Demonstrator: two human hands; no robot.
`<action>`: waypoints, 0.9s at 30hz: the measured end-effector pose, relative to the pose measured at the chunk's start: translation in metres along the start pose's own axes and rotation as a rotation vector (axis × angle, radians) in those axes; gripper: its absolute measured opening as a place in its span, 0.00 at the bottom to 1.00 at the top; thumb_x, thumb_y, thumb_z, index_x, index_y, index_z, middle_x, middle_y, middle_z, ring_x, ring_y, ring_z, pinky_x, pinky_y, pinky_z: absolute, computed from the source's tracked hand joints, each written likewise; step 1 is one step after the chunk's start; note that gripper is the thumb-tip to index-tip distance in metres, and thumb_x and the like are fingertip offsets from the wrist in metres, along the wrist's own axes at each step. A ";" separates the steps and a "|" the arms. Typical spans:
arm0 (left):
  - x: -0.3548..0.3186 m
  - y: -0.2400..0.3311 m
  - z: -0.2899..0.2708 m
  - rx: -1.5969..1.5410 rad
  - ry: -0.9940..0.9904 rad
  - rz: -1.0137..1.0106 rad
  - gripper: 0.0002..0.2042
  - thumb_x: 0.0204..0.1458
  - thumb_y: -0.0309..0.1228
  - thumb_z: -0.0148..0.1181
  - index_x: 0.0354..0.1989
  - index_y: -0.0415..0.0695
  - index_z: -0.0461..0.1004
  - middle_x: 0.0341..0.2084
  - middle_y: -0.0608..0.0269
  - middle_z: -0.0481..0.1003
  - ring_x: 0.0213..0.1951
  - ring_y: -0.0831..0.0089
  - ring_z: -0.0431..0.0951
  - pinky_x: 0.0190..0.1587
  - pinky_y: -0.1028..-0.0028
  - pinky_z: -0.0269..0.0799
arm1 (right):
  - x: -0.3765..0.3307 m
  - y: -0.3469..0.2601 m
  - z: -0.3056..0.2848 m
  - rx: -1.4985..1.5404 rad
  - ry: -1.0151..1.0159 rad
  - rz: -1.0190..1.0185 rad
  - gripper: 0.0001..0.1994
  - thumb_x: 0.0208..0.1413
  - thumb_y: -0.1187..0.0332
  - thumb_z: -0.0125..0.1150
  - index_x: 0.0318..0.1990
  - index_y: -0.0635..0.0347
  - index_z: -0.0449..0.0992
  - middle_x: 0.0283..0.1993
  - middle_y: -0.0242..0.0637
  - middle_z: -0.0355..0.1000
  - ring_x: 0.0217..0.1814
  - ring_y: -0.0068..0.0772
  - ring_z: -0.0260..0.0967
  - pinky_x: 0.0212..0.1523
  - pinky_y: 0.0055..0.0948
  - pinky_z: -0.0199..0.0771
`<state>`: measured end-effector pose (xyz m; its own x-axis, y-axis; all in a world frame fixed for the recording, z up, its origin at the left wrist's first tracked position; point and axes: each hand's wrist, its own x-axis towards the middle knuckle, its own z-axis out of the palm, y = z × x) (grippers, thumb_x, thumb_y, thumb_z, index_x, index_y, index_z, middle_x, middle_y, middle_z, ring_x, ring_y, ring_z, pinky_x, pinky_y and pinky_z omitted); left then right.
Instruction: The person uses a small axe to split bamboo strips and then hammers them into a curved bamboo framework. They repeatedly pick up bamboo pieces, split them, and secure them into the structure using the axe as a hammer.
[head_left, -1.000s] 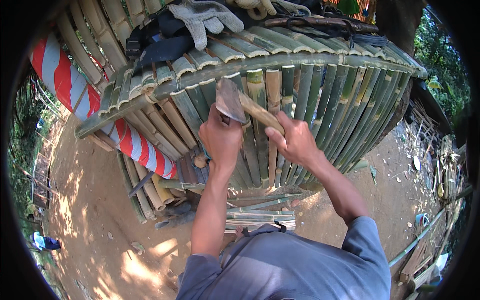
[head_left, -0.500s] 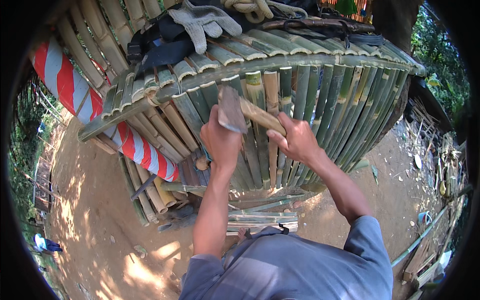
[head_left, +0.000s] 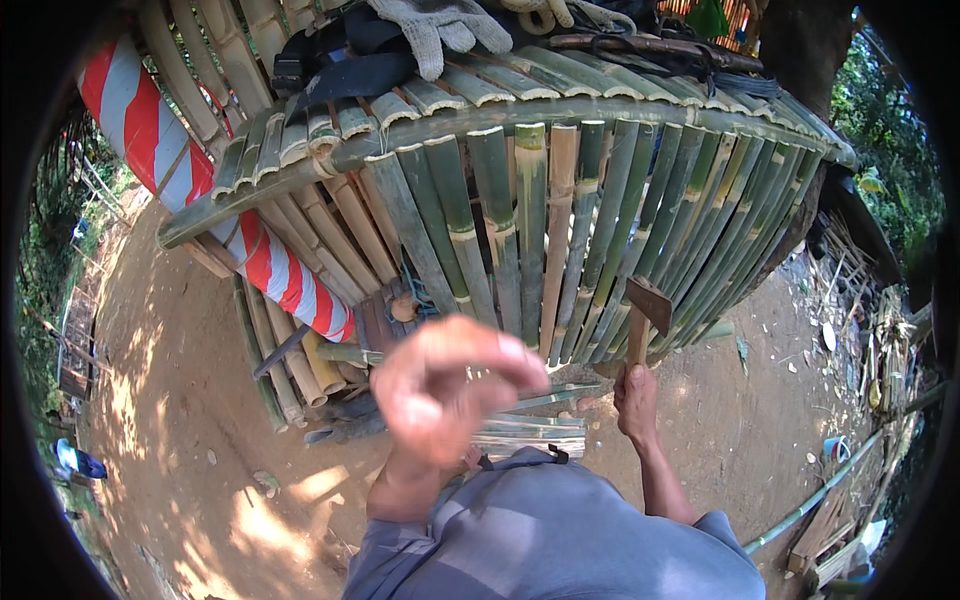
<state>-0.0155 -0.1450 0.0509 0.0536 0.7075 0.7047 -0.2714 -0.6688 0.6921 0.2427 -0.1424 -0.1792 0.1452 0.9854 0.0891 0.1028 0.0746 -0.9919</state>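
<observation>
My right hand [head_left: 637, 400] is closed around the wooden handle of a hatchet [head_left: 648, 305], whose rusty brown head points up in front of the bamboo slats. My left hand [head_left: 455, 385] is raised close to the camera, blurred, with its fingers curved. Whether anything is between those fingers does not show. Ahead stands a bench-like structure faced with upright green bamboo slats [head_left: 530, 220], one of them pale brown. Their upper ends meet a curved bamboo rail [head_left: 450, 125], and gaps show between several slats.
A grey work glove [head_left: 440, 35], dark straps and a coiled rope lie on the slatted top. At left slants a red-and-white wrapped post [head_left: 150, 130]. Bamboo poles [head_left: 285, 365] lie beside it, and split bamboo strips [head_left: 530, 435] lie on the dirt ground near me.
The hatchet has moved from in front of the slat tops down and to the right, in my right hand. My left hand has come away from its head and nearer the camera.
</observation>
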 end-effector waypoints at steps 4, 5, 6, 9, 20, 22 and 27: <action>-0.007 0.048 0.023 -0.154 -0.207 0.431 0.02 0.48 0.20 0.62 0.29 0.35 0.77 0.26 0.50 0.78 0.28 0.61 0.81 0.25 0.72 0.82 | -0.053 0.030 -0.016 0.153 0.071 0.423 0.26 0.66 0.40 0.39 0.27 0.53 0.59 0.17 0.21 0.52 0.15 0.14 0.49 0.14 0.20 0.48; -0.006 0.051 0.023 -0.124 -0.220 0.498 0.02 0.47 0.21 0.64 0.26 0.34 0.77 0.26 0.50 0.78 0.28 0.61 0.81 0.25 0.73 0.82 | -0.061 0.031 -0.016 0.152 0.089 0.450 0.26 0.66 0.40 0.39 0.26 0.52 0.59 0.16 0.20 0.51 0.14 0.13 0.48 0.13 0.20 0.47; -0.005 0.053 0.024 -0.103 -0.237 0.568 0.03 0.45 0.21 0.66 0.24 0.34 0.78 0.26 0.51 0.79 0.28 0.61 0.82 0.25 0.73 0.82 | -0.069 0.032 -0.017 0.155 0.122 0.473 0.25 0.66 0.40 0.39 0.26 0.51 0.58 0.16 0.20 0.50 0.14 0.12 0.47 0.13 0.20 0.45; -0.006 0.058 0.010 -0.075 -0.340 0.555 0.03 0.46 0.22 0.64 0.27 0.35 0.76 0.30 0.48 0.79 0.31 0.60 0.82 0.27 0.70 0.83 | -0.072 0.032 -0.012 0.206 0.136 0.441 0.25 0.66 0.40 0.40 0.27 0.52 0.59 0.17 0.20 0.51 0.14 0.13 0.47 0.14 0.20 0.46; -0.018 0.052 -0.025 -0.142 -0.402 0.454 0.03 0.53 0.21 0.57 0.33 0.37 0.71 0.32 0.49 0.77 0.31 0.58 0.82 0.32 0.66 0.83 | -0.077 -0.001 0.036 0.235 0.088 0.283 0.27 0.65 0.42 0.44 0.31 0.60 0.67 0.18 0.20 0.55 0.16 0.12 0.49 0.15 0.20 0.48; -0.040 0.039 -0.037 -0.005 -0.211 0.225 0.03 0.51 0.22 0.57 0.29 0.39 0.69 0.27 0.54 0.78 0.31 0.61 0.82 0.31 0.67 0.82 | -0.084 -0.013 0.048 0.219 0.002 0.251 0.24 0.65 0.46 0.48 0.35 0.61 0.70 0.19 0.21 0.58 0.17 0.12 0.52 0.16 0.19 0.50; -0.103 -0.044 -0.047 0.513 -0.294 -0.415 0.03 0.49 0.23 0.57 0.26 0.36 0.70 0.20 0.56 0.74 0.24 0.68 0.78 0.27 0.72 0.72 | -0.089 -0.068 0.084 0.269 -0.207 0.243 0.13 0.60 0.63 0.61 0.46 0.65 0.75 0.22 0.23 0.65 0.23 0.13 0.60 0.25 0.19 0.60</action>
<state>-0.0546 -0.1777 -0.0593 0.3307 0.8839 0.3306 0.3086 -0.4323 0.8473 0.1405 -0.2224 -0.1272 -0.0699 0.9872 -0.1432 -0.1744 -0.1534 -0.9726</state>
